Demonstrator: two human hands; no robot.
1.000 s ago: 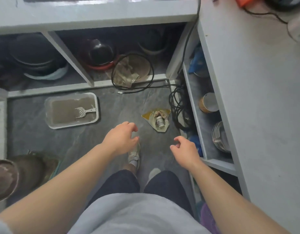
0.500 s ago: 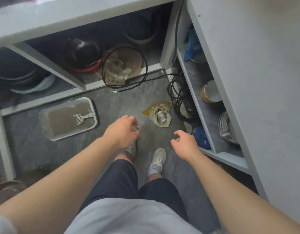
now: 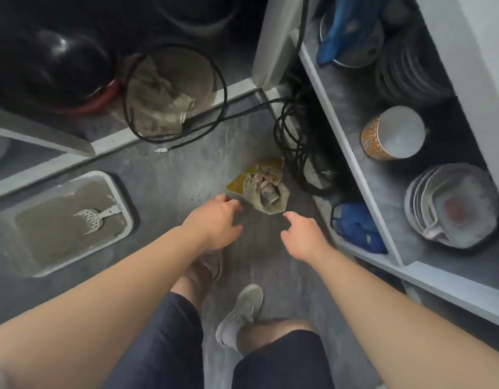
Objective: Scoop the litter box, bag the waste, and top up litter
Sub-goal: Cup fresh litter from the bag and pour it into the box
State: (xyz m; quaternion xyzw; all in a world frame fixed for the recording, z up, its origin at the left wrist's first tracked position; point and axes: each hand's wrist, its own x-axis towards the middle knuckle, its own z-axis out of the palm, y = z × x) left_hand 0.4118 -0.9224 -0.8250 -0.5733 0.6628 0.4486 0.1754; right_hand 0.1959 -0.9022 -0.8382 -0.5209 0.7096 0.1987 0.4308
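Sitting on the grey floor (image 3: 169, 178) at lower left: litter box (image 3: 119, 192), a pale rectangular tray filled with grey-brown litter (image 3: 46, 234). White slotted scoop (image 3: 94, 217) lying on the litter, head toward the middle, handle pointing to the tray's right rim.

Opened yellow-and-beige bag (image 3: 263, 189) on the floor, well to the right of the tray, with a small pale container visible inside its mouth; contents otherwise unclear.

Left hand (image 3: 216, 223) held above the floor just left of the bag, fingers loosely curled, holding nothing. Right hand (image 3: 304, 237) just below and right of the bag, forefinger extended toward it, other fingers loosely bent, holding nothing. Neither hand touches the bag.

Black cable (image 3: 223, 88) looped across the low shelf edge behind, with a tangled coil (image 3: 294, 153) beside the bag at the corner post.

Right-hand shelf (image 3: 383, 220): orange patterned cup (image 3: 394, 133), stack of pale plates (image 3: 453, 206), dark stacked dishes (image 3: 408, 68), blue item (image 3: 358, 228) at the near edge.

Rear compartment: dark rounded pot with a red rim (image 3: 68, 71), crumpled beige cloth (image 3: 161, 99).

Person's grey shoes (image 3: 242, 310) and dark shorts at the bottom.
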